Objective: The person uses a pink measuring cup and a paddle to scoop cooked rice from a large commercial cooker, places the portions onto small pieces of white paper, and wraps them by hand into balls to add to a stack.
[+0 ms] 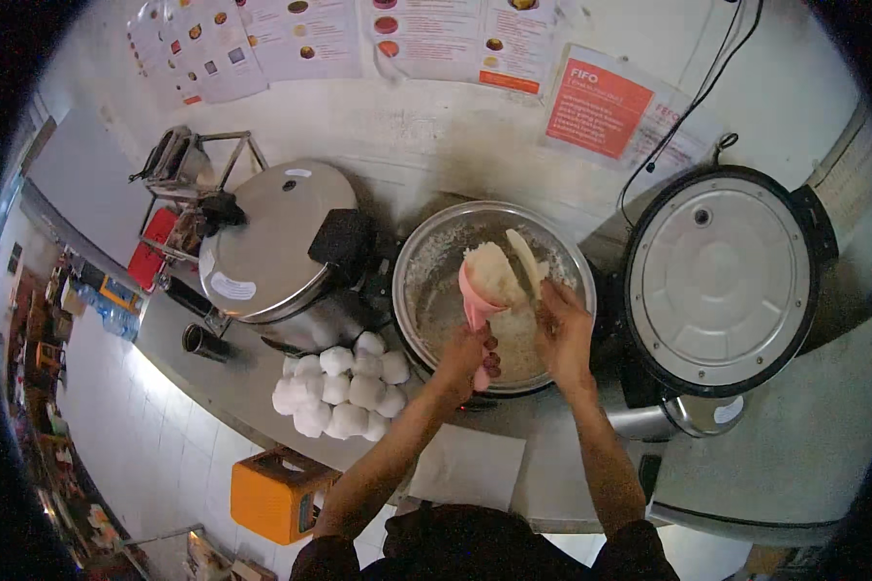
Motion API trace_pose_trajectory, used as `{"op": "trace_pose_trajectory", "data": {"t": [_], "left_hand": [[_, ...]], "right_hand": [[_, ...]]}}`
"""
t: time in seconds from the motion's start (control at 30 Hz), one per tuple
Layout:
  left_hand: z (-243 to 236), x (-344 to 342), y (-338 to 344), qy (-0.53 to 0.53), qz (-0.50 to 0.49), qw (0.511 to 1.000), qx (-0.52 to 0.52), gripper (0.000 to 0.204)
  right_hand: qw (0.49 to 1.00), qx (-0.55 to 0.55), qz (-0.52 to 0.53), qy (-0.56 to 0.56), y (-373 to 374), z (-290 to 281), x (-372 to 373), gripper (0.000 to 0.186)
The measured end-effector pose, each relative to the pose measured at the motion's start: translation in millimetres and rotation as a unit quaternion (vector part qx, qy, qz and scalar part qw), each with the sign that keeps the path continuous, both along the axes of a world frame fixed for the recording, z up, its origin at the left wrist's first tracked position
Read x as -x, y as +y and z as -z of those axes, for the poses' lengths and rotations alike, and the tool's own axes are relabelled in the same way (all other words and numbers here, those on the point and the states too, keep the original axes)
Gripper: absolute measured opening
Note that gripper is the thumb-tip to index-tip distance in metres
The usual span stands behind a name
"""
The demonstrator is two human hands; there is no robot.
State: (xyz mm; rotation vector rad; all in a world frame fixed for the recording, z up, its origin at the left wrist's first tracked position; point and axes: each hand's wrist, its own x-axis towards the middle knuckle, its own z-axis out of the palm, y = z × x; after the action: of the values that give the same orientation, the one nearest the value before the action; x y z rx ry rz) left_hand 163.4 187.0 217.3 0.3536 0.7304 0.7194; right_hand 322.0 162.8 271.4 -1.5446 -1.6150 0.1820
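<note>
My left hand (462, 358) is closed around the handle of a pink scoop (473, 310), held over an open rice cooker pot (404, 312). White cooked rice (493, 273) is heaped in the scoop above its rim. My right hand (564, 331) grips a cream-coloured rice paddle (521, 255), its blade standing just right of the heap. Below them, rice lies in the pot, and grains cling to the inner wall. My fingers hide the paddle's handle. Several white rounded bundles (336, 389) sit packed together on the counter, left of the pot.
A lidded steel cooker (281, 228) stands at the left, beside a metal rack-like device (189, 160). The open cooker's round lid (722, 281) is raised at the right. A white sheet (467, 465) lies at the counter's front edge, and an orange stool (271, 496) stands below. A cable (683, 116) hangs along the wall.
</note>
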Motion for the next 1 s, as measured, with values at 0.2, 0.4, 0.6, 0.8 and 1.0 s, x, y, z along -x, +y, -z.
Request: {"op": "trace_pose_trajectory", "data": {"t": [0.2,0.4,0.6,0.8,1.0], "left_hand": [[14.1,-16.9,-7.1,0.328,0.007,0.920,-0.214,0.014],[-5.5,-18.4,-9.2,0.127,-0.015,0.991,-0.048,0.012],[-10.0,-7.2,4.1,-0.016,0.017,0.999,0.032,0.013],[-17.4,-16.5,-1.9,0.077,-0.005,0.996,-0.039,0.009],[-37.8,7.2,-4.2,0.010,0.008,0.998,-0.066,0.006]], "right_hand": [[0.978,0.086,-0.029,-0.190,-18.4,8.1,26.7,0.056],[0.957,0.171,-0.105,-0.209,-25.5,-9.7,4.7,0.060],[0.968,0.074,-0.182,-0.155,-12.3,-27.6,-31.0,0.048],[0.987,-0.002,-0.074,-0.143,-5.2,-4.0,-3.0,0.047],[0.980,0.192,-0.045,-0.022,-4.6,8.7,-21.4,0.057]]}}
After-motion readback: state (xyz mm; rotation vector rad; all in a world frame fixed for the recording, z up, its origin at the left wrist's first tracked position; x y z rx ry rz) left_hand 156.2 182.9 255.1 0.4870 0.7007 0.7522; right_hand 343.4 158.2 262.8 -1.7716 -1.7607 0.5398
